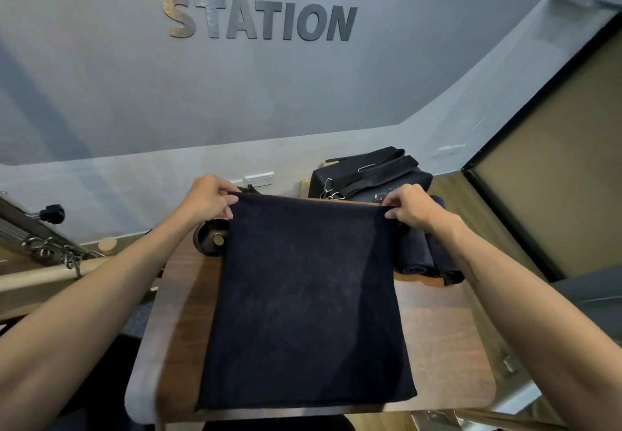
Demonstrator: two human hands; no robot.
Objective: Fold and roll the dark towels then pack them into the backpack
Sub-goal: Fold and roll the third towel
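A dark navy towel (308, 299) lies spread flat on the wooden table (441, 339), its near edge close to the table's front. My left hand (212, 196) pinches its far left corner and my right hand (409, 205) pinches its far right corner, both lifting that far edge slightly. Two rolled dark towels (427, 255) lie side by side at the right, partly behind my right wrist. The black backpack (370, 175) sits at the back of the table with its straps on top.
A black round object (212, 239) sits by the towel's far left corner. Wooden bars and metal clips (57, 255) of exercise equipment stand at the left. A grey wall with a socket (258, 179) is behind, and a dark-framed panel (538, 178) at the right.
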